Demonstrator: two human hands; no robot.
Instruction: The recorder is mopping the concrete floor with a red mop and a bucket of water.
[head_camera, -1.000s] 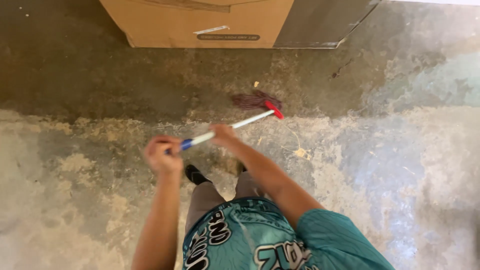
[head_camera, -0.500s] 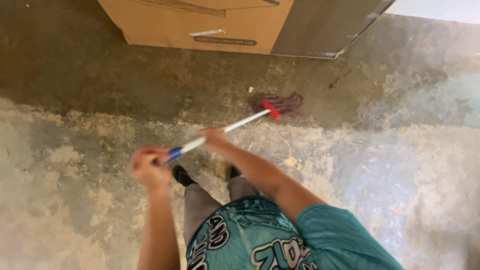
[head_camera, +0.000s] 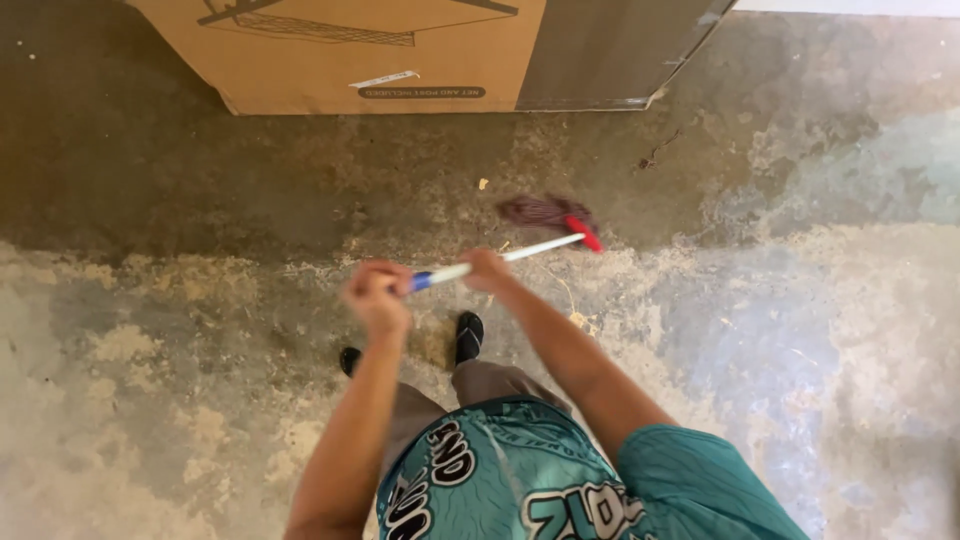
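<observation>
Gripping the mop handle (head_camera: 520, 254), both hands (head_camera: 378, 296) have swung its head (head_camera: 545, 212) leftward.

The mop (head_camera: 520, 245) is the landmark. Its head lies on the floor (head_camera: 820, 330) at its far right end. The right hand (head_camera: 487, 270) grips the handle's middle; the left hand (head_camera: 377, 297) holds its near end, further left. A cardboard box (head_camera: 360, 50) stands beyond it. The person's shoes (head_camera: 468, 335) stand on the floor nearer than the handle.
</observation>
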